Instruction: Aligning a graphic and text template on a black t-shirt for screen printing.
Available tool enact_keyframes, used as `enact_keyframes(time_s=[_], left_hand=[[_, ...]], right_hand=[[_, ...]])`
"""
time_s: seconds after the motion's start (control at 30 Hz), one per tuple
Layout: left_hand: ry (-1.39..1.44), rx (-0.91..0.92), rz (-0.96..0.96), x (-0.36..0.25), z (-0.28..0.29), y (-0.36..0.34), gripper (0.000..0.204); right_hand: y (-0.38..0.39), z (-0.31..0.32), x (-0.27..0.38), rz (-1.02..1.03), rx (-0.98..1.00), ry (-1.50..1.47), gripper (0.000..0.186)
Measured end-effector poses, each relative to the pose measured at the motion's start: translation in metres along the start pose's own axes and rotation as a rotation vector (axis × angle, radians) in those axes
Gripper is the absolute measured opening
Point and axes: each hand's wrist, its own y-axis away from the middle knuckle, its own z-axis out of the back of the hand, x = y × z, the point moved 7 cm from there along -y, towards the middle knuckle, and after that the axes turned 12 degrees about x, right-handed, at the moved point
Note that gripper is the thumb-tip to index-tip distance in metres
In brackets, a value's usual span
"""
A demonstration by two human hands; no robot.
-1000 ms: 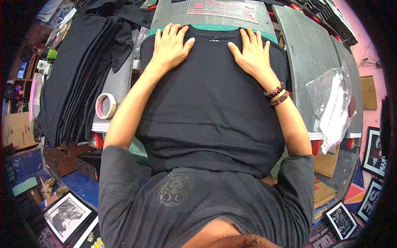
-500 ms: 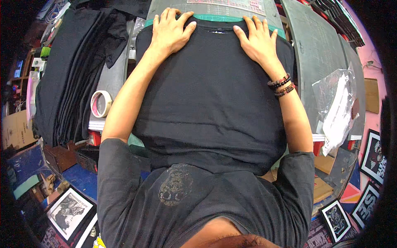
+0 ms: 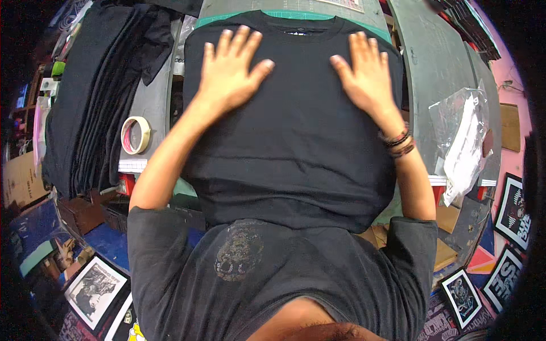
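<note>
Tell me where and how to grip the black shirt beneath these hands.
The black shirt is probably best pinched at its shoulder edges, either side of the neckline, from the far side, left hand and right hand taking one each. That edge lies fairly flat over the green mat, while the near end bunches in folds.

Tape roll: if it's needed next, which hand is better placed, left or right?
Probably the left hand: the tape roll sits on that side, beside the left forearm. The right hand is across the black shirt.
</note>
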Motion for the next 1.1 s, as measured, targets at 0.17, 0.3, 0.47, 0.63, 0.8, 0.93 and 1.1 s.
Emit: enact_keyframes(time_s=[0.17,0.3,0.47,0.63,0.8,0.93,1.1], left_hand=[[0.011,-0.093,0.142,0.035,-0.006,0.008,0.076],[0.041,0.047,-0.141,-0.052,0.005,0.048,0.074],[-0.002,0.023,0.124,0.041,0.001,0.039,0.078],[-0.088,-0.031,0.102,0.036,0.007,0.017,0.077],[0.078,-0.014,0.075,0.027,-0.003,-0.012,0.077],[0.118,0.02,0.089,0.025,-0.001,-0.008,0.077],[0.099,0.018,0.105,0.023,0.003,-0.009,0.073]], right_hand=[[0.012,0.006,-0.015,-0.011,-0.104,0.057,0.081],[0.049,0.014,0.063,0.201,0.068,-0.036,0.078],[0.029,0.01,-0.05,-0.025,-0.004,0.026,0.076],[-0.045,0.03,-0.065,0.023,-0.14,0.198,0.073],[-0.181,0.023,-0.031,0.451,0.052,-0.017,0.077],[-0.239,0.018,-0.009,0.43,0.415,0.002,0.1],[-0.269,0.023,-0.002,0.533,0.409,0.066,0.092]])
